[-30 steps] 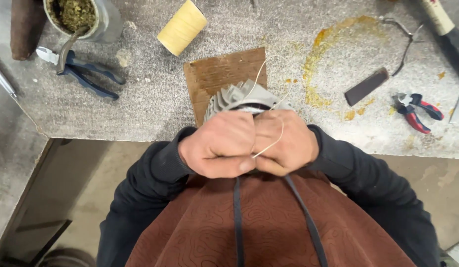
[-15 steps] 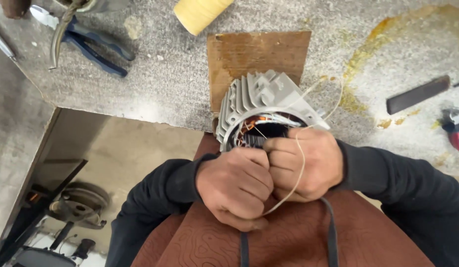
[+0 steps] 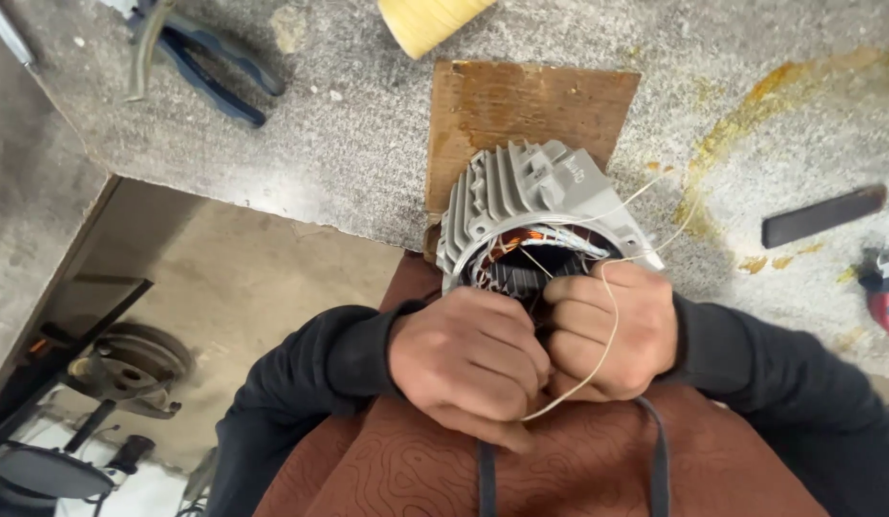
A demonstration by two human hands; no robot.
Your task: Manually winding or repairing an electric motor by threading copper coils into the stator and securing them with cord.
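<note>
Grey speckled bench lies ahead, and I see the motor housing now uncovered at its near edge on the wooden board, while my left hand and right hand, both fisted, pull the pale cord tight across its windings.

Single head-worn view, looking steeply down, close over the hands, workbench edge ahead
</note>
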